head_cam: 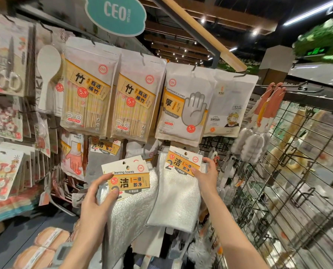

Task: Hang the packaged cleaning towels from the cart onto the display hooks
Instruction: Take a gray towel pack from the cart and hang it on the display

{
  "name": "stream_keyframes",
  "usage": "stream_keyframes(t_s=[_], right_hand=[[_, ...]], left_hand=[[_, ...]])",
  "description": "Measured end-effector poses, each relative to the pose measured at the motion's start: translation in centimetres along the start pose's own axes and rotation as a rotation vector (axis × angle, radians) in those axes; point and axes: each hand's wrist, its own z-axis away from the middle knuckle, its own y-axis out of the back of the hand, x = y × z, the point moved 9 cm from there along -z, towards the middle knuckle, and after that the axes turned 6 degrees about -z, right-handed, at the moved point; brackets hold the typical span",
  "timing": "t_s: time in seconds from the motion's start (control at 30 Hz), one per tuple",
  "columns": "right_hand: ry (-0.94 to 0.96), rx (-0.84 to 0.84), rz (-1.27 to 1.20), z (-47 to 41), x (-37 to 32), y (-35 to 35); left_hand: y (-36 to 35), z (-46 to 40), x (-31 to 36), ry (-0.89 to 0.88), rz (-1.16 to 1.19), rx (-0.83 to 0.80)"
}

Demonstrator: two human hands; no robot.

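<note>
Towels [173, 199]: white, fluffy; orange-labelled header cards

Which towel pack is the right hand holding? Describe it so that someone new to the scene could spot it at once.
Start at the teal CEO sign and drop past the disposable gloves pack hanging below it. Just beneath hangs a white cleaning towel pack, its orange header card pinched by the right hand. Unlike the tilted twin pack gripped by the left hand, it sits higher and further right.

Display rack w/ hooks [241, 74]: hung pkgs incl. two bamboo chopstick packs [88, 88], disposable gloves pack [183, 105], scissors card [8, 61]. Wire grid panel [290, 171] at right carries bottle brushes [258, 136].
</note>
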Motion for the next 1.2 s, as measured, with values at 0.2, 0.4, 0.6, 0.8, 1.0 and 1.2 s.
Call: stream_keyframes(t_s=[0.2, 0.4, 0.6, 0.8, 1.0, 1.2], right_hand=[[-0.003, 0.008, 0.066, -0.8, 0.1, 0.0], [0.006, 0.026, 0.078, -0.7, 0.8, 0.4], [0.014, 0.007, 0.115, -1.3, 0.7, -0.3], [-0.048, -0.018, 0.110, -2.7, 1.8, -1.4], [-0.042, -0.025, 0.161, -4.8, 2.5, -2.1], [-0.048, -0.098, 0.237, -5.6, 2.8, -2.5]], left_hand=[[-0.2, -0.5, -0.4, -0.026, -0.005, -0.036], [-0.3, -1.0, -1.2, -0.029, -0.011, -0.047], [-0.9, -1.4, -1.8, -0.010, 0.044, -0.040], [-1.1, -1.8, -2.0, 0.010, 0.112, 0.013], [-0.9, -1.8, -1.3, -0.015, 0.075, 0.044], [-0.7, -2.0, -1.9, -0.007, 0.058, 0.060]])
